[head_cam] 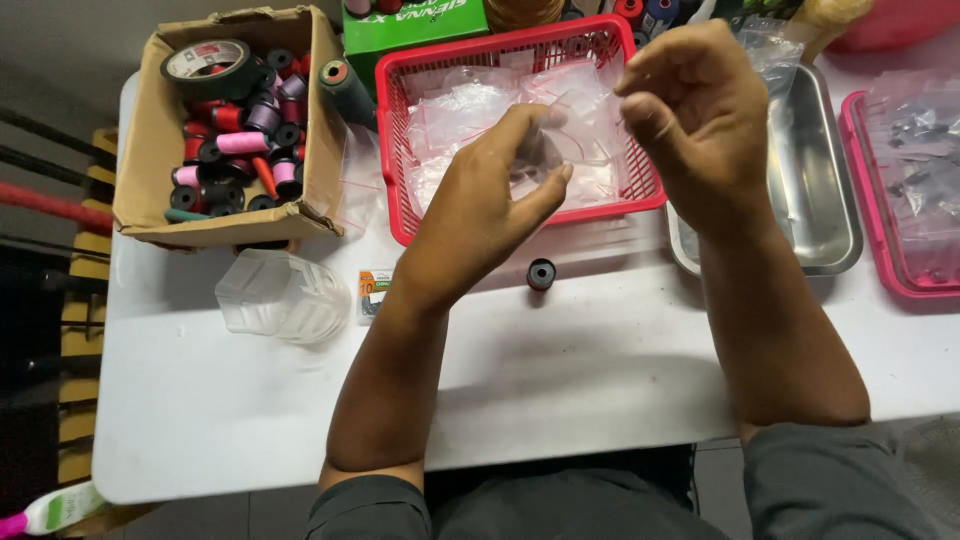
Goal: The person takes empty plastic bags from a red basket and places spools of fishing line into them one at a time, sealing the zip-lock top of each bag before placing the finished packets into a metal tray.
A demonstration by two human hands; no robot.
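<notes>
A white table carries everything here, seen from above with both forearms reaching out over it. At its far left corner sits an open cardboard box packed with thread spools in pink, purple, red and black, with a roll of dark tape on top. Toward the right lies a shallow steel tray, and beyond it, at the frame's edge, a pink tray of bagged parts. Between box and steel tray stands a red plastic basket heaped with small clear plastic bags. Nearer the person, a clear plastic container lies on its side on the table, a small printed packet is just beside it, and a lone black spool stands in front of the basket.

The left hand hovers over the basket's front half, its fingers pinched on a clear bag held above the heap. The right hand is raised over the basket's right corner, fingers curled narrow with thumb near forefinger; whether they grip the bag's edge or nothing at all I cannot tell.

The step in hand appears to be opening or separating one bag from the pile. The next move likely calls for a fine two-handed pinch on thin, slippery film, pulling its sides apart without dragging neighbouring bags along.
</notes>
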